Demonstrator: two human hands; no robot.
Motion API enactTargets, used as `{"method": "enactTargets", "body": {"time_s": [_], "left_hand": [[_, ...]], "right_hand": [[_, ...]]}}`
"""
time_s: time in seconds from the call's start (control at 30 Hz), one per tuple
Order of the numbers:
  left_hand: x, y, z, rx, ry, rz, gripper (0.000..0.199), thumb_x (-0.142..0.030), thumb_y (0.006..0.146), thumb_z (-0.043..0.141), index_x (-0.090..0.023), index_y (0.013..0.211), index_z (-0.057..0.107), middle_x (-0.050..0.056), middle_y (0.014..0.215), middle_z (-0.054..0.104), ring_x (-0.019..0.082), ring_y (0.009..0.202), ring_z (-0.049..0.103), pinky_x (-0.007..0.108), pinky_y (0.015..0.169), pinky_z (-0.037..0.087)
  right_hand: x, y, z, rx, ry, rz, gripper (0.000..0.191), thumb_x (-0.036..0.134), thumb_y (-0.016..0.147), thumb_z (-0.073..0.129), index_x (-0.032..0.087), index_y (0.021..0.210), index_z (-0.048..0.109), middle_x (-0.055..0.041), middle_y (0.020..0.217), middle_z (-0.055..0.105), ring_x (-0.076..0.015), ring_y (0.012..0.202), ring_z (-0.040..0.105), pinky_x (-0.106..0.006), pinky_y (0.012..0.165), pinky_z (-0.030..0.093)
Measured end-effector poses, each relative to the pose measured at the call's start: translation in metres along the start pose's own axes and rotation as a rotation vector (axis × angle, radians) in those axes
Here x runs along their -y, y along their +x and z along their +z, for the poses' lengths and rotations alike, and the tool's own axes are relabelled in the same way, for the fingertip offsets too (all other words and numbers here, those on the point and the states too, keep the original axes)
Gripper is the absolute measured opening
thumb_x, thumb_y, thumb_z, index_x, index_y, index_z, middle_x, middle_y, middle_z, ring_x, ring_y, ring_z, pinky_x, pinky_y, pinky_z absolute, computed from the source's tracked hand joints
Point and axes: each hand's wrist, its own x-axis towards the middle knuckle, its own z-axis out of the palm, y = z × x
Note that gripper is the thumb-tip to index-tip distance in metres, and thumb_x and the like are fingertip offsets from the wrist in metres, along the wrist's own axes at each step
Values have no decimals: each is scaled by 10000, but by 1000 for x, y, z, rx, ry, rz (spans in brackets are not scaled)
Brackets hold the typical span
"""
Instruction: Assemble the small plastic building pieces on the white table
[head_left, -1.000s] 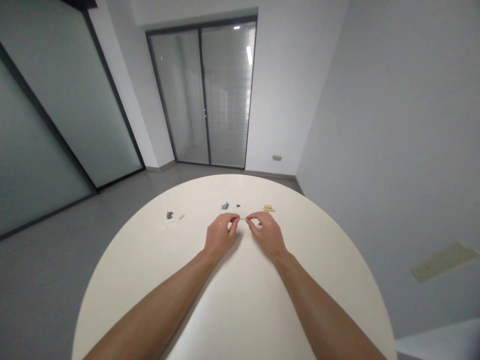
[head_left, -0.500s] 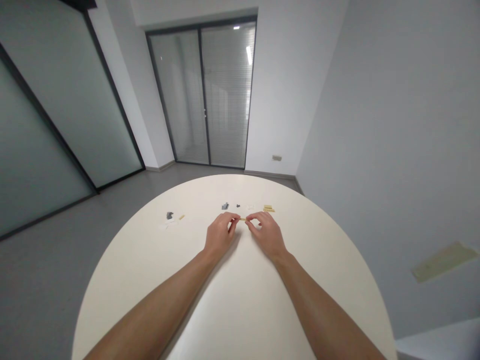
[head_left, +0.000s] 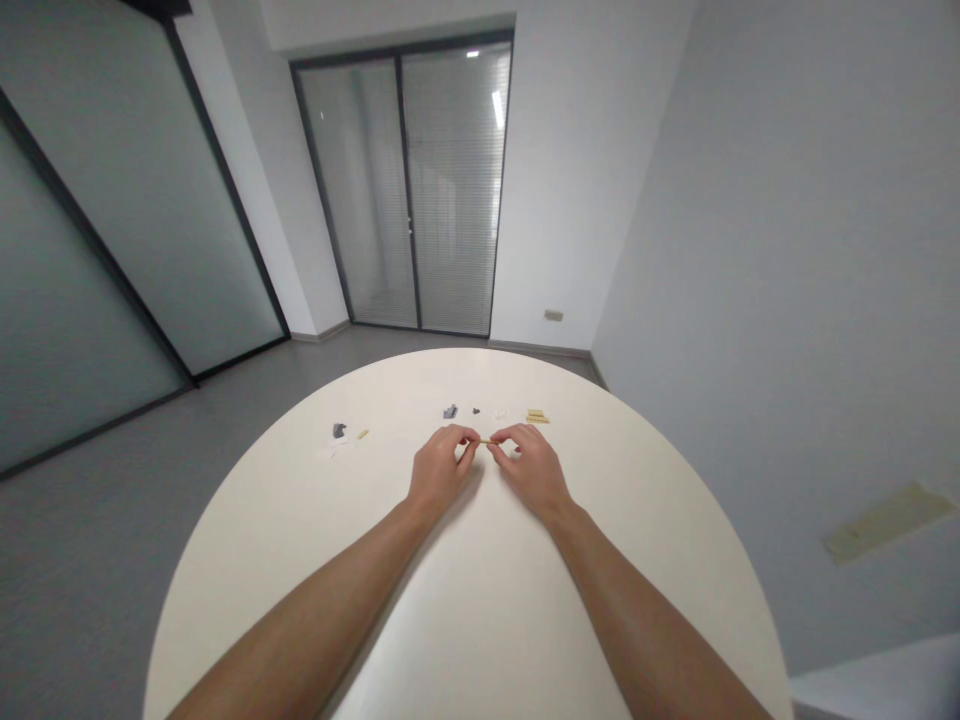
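Observation:
Between my two hands is a small thin yellow piece (head_left: 484,442), pinched at both ends above the white round table (head_left: 480,600). My left hand (head_left: 444,462) grips its left end with thumb and fingertips. The right end is between the thumb and fingers of my right hand (head_left: 534,466). Just beyond the hands lie a grey pile of small parts (head_left: 450,411), a tiny dark piece (head_left: 476,411), some whitish pieces (head_left: 501,413) and a few yellow strips (head_left: 537,416).
At the table's left lie dark grey pieces (head_left: 339,430), white bits (head_left: 337,442) and a small yellowish piece (head_left: 364,434). The table's curved far edge is beyond them. Glass doors (head_left: 405,190) and walls stand behind.
Both hands stay almost in place. The yellow piece between them has tilted or dropped very slightly, and my right fingertips have shifted a little to the left.

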Motion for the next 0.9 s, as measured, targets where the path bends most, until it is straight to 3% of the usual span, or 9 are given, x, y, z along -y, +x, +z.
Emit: {"method": "enactTargets", "body": {"time_s": [0.4, 0.9], "left_hand": [[-1, -1, -1, 32, -7, -5, 75, -243, 909, 575, -220, 918, 645, 12, 943, 710, 184, 928, 644, 325, 846, 488], [3, -1, 2, -6, 27, -22, 160, -191, 918, 524, -224, 1010, 651, 29, 975, 716, 189, 916, 664, 321, 844, 512]], "right_hand": [[2, 0, -1, 24, 22, 14, 172, 402, 920, 603, 246, 884, 665, -41, 911, 708, -219, 925, 621, -363, 799, 532], [-3, 0, 2, 35, 15, -28, 191, 284, 970, 516, 261, 1032, 695, -43, 1020, 729, -223, 994, 635, -410, 914, 514]]}}
